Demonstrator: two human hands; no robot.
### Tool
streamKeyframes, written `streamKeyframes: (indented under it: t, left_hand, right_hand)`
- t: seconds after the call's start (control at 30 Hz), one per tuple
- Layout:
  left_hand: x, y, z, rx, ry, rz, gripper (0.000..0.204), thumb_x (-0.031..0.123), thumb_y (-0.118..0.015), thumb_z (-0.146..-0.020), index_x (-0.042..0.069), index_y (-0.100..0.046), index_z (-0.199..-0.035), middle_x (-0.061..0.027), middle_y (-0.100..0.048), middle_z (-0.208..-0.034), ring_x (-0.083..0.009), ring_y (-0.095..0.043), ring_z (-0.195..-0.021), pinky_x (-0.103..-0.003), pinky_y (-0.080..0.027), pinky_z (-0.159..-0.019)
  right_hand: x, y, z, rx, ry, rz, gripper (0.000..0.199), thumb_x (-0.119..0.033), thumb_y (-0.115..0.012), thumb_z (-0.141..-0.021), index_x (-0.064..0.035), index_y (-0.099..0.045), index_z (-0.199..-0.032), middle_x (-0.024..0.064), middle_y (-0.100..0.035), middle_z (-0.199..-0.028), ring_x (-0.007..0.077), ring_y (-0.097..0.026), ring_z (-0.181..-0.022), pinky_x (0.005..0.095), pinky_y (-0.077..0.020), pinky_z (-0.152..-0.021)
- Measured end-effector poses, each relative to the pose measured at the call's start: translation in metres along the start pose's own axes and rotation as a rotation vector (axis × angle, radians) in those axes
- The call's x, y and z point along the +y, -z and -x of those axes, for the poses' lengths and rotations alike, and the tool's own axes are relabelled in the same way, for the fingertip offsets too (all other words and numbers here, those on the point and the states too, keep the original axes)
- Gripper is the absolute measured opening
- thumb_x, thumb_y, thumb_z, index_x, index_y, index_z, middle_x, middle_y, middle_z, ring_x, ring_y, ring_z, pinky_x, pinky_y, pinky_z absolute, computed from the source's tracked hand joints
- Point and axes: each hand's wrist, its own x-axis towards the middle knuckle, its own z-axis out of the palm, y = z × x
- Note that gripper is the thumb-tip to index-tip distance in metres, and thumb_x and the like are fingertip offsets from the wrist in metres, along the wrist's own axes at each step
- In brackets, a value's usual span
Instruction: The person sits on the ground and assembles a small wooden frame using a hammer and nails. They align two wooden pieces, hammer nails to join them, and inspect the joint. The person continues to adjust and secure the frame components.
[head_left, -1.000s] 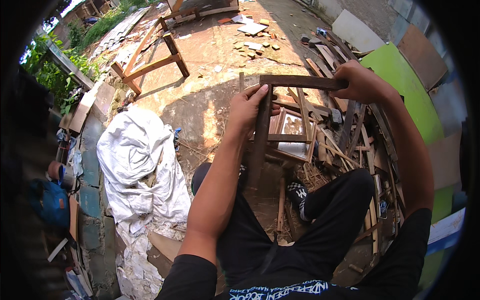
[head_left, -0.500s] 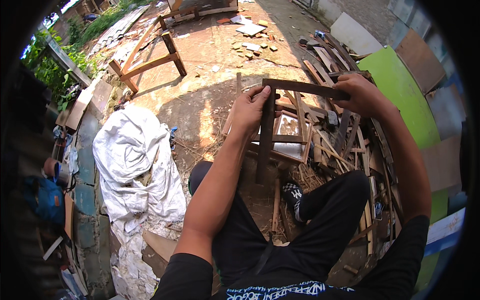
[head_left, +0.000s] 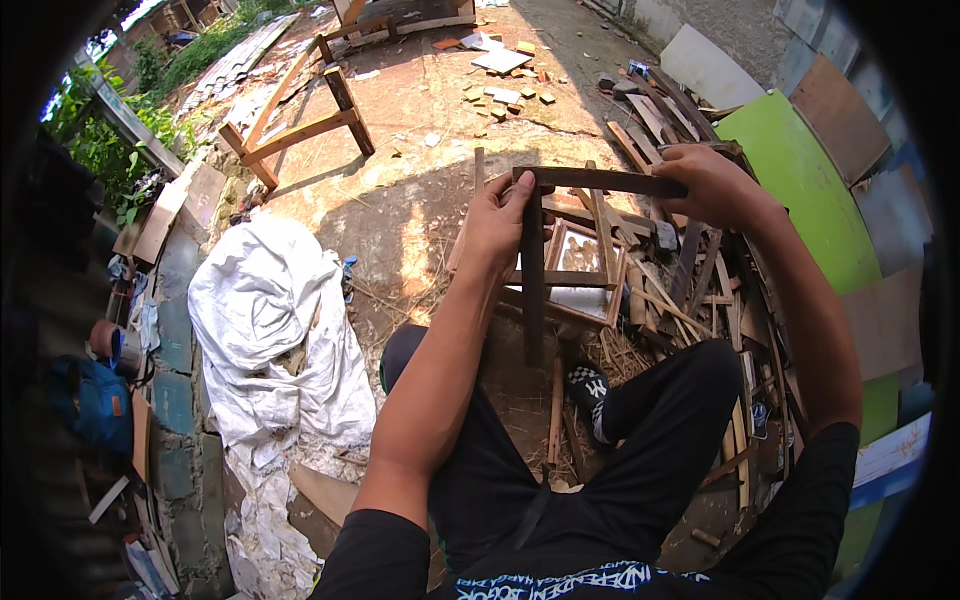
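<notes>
Two dark wooden strips meet at a corner in front of me. My left hand [head_left: 500, 225] is closed on that corner, its thumb pressed near the joint. From there the upright strip [head_left: 534, 285] hangs down between my knees. The crosswise strip [head_left: 610, 181] runs right to my right hand [head_left: 718, 188], whose fingers are wrapped round its far end. Whether the two strips are fastened together I cannot tell. Behind the upright strip lies a wooden frame [head_left: 612, 285] with a white panel, partly hidden by it.
White cloth [head_left: 265, 320] lies crumpled on my left. Scrap wood [head_left: 690, 270] is piled on the right, beside a leaning green board [head_left: 800, 180]. Farther off stands a wooden frame with legs [head_left: 300, 135]. Small wooden blocks [head_left: 500, 95] are scattered on the sunlit ground.
Both hands have shifted slightly left with the strips, and the corner sits a little lower. The upright strip's lower end has swung slightly right, so it hangs straighter.
</notes>
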Motion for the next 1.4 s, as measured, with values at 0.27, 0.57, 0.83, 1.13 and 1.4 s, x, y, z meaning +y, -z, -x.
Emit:
streamKeyframes:
  t: [0.27,0.57,0.83,1.13,1.4]
  left_hand:
    - [0.008,-0.011,0.017,-0.091,-0.382,-0.263,0.048,0.011,-0.075,-0.095,-0.003,-0.056,-0.136,-0.0117,-0.074,-0.111,-0.0115,-0.068,-0.098,-0.027,-0.056,-0.083]
    - [-0.006,-0.033,0.021,-0.214,-0.417,-0.368,0.046,0.004,-0.077,-0.090,-0.003,-0.061,-0.132,-0.0062,-0.073,-0.107,-0.0108,-0.066,-0.099,-0.030,-0.055,-0.094]
    - [-0.044,-0.054,-0.002,-0.268,-0.197,-0.382,0.045,0.005,-0.075,-0.091,0.002,-0.062,-0.134,-0.0064,-0.073,-0.119,-0.0128,-0.067,-0.108,-0.031,-0.053,-0.095]
    - [-0.086,-0.072,0.006,-0.360,-0.334,-0.453,0.038,0.007,-0.076,-0.090,0.001,-0.068,-0.127,-0.0099,-0.073,-0.121,-0.0161,-0.068,-0.112,-0.031,-0.054,-0.098]
    - [-0.087,-0.075,0.017,-0.395,-0.316,-0.411,0.040,0.005,-0.077,-0.089,0.001,-0.067,-0.127,-0.0095,-0.074,-0.120,-0.0156,-0.069,-0.111,-0.031,-0.055,-0.097]
  right_hand:
    - [0.010,-0.057,0.031,0.466,0.105,0.141,0.059,-0.007,-0.087,-0.065,-0.0044,-0.067,-0.120,0.0103,-0.059,-0.092,0.0300,-0.060,-0.087,0.0409,-0.0543,-0.078]
    - [0.018,-0.093,0.064,0.538,-0.012,0.001,0.056,-0.002,-0.088,-0.059,-0.0017,-0.065,-0.110,0.0134,-0.059,-0.095,0.0344,-0.060,-0.090,0.0433,-0.0529,-0.080]
    - [0.035,-0.101,0.097,0.330,-0.240,-0.223,0.048,-0.027,-0.092,-0.071,0.0002,-0.057,-0.089,0.0139,-0.058,-0.084,0.0327,-0.060,-0.075,0.0394,-0.0484,-0.070]
    - [0.052,-0.122,0.135,0.441,-0.324,-0.203,0.047,-0.023,-0.093,-0.068,0.0000,-0.060,-0.094,0.0138,-0.058,-0.087,0.0335,-0.061,-0.078,0.0409,-0.0492,-0.071]
    - [0.046,-0.109,0.138,0.582,-0.247,-0.044,0.047,-0.020,-0.095,-0.063,-0.0016,-0.062,-0.091,0.0106,-0.056,-0.085,0.0310,-0.059,-0.078,0.0418,-0.0484,-0.067]
